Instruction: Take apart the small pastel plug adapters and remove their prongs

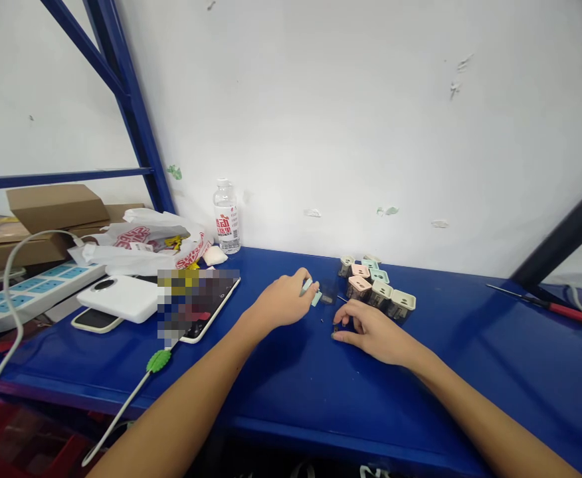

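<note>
Head view, the relation of the two hands across one blue metal tabletop [291,392]: item, our left hand [287,300], thumb and fingers pinched on a small pale grey-green plastic piece [307,287]. Item, a flat mint-green plastic piece [316,299], just beside that hand's thumb, its long axis slanting from near left to far right; whether it joins the held piece, we cannot tell. Item, a smoky translucent plastic part [327,299], to the right of the mint piece and between our hands; the left hand is the nearer of the two to the mint piece. Item, our right hand [378,332], fingers bent, thumb and fingertips closed about a small brownish piece [335,328], which lies to the right and on the near side of the mint piece. Item, one tiny dark piece [321,320], loose on the tabletop between the hands, closer to our right fingertips. Item, a thin dark rod [342,299], beside our right fingers on their far side; its hidden end we cannot trace. Item, a cluster of small box-shaped plastic containers with pink, mint and cream tops [402,302], grouped beyond our right hand, well apart from our left.
</note>
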### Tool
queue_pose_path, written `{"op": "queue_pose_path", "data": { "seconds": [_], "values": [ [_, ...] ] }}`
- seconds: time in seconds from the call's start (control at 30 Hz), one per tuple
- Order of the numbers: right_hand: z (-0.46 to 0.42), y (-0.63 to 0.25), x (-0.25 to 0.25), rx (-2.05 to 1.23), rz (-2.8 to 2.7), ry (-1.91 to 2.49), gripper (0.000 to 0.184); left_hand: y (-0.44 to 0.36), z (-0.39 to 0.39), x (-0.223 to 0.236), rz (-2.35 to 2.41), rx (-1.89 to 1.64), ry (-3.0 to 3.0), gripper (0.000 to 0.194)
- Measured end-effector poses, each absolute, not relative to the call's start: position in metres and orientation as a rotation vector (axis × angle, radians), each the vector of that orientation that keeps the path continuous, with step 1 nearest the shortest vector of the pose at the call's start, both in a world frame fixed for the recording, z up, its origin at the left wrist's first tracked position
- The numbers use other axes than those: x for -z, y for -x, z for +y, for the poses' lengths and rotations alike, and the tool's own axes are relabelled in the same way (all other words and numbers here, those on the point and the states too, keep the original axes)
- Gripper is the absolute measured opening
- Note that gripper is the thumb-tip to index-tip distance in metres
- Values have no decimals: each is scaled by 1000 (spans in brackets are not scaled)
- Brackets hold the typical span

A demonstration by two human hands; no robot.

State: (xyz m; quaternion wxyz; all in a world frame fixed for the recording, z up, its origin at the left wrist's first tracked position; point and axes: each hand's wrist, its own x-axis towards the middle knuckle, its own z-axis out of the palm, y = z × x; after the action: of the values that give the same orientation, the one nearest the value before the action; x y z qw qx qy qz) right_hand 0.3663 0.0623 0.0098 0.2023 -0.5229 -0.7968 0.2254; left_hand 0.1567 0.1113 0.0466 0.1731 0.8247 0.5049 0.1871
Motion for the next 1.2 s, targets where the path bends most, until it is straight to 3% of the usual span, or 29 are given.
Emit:
{"op": "queue_pose_path", "data": {
  "seconds": [0.4,0.63,1.2],
  "values": [
    [60,-370,-11,-834,-2192,1417,15,-167,103,-40,1359,-385,-2411,36],
    [60,-375,-19,-791,-2311,1400,7,-166,105,-39,1375,-288,-2413,36],
    [56,-375,-25,-839,-2154,1437,16,-165,105,-41,1471,-217,-2410,37]
  ]
}}
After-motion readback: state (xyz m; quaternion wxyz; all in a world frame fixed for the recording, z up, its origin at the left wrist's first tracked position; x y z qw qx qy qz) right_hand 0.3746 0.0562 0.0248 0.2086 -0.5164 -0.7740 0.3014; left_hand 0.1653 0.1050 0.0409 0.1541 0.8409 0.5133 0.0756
